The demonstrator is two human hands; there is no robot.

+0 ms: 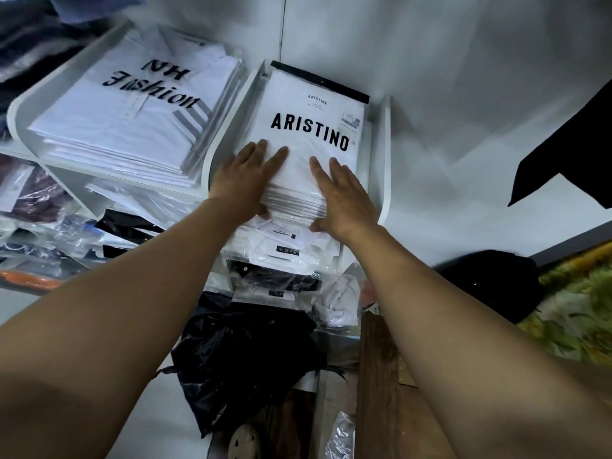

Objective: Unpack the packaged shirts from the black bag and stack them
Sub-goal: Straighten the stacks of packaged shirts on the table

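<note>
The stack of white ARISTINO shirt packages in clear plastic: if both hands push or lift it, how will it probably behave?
The stack of white ARISTINO shirt packages has glossy plastic sleeves, so layers may slide apart when pushed. It holds many packs, so it is probably heavy for one hand; the left hand and right hand flank it. Each pack lies flat, yet the folded cloth would likely sag if lifted alone.

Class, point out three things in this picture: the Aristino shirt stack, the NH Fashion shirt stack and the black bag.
Aristino shirt stack (pixel 306 127), head view, on the printed top package.
NH Fashion shirt stack (pixel 132 104), head view, on the top package's white front.
black bag (pixel 245 362), head view, on its crumpled middle.
</note>
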